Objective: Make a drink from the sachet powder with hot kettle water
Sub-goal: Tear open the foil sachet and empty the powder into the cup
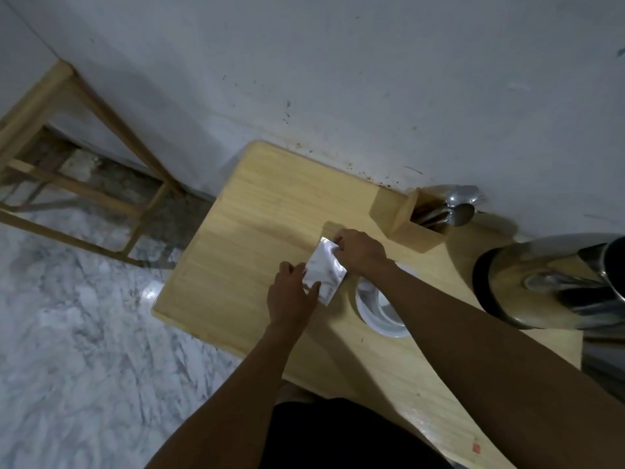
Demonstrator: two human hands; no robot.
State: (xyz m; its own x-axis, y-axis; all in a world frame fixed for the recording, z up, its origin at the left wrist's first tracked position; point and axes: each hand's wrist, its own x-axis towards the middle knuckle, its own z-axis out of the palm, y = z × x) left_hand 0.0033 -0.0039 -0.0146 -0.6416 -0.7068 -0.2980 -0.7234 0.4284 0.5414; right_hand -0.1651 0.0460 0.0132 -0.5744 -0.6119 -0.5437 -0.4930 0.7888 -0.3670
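Both hands pinch a silver foil sachet (323, 269) above the middle of the wooden table (257, 211).

Crinkled, shiny, rectangular; left hand (291, 292) grips its lower edge, right hand (360, 250) its far corner. White cup (378, 308) just beside; steel kettle (548, 282) at the right edge.

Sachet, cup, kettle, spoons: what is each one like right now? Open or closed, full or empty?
Sachet: held above the table by both hands, left hand at the lower edge, right hand pinching a top corner; no tear visible.
Cup: upright on the table, looks empty, partly hidden by the right forearm.
Kettle: standing on the table, lid shut.
Spoons: standing in a wooden holder.
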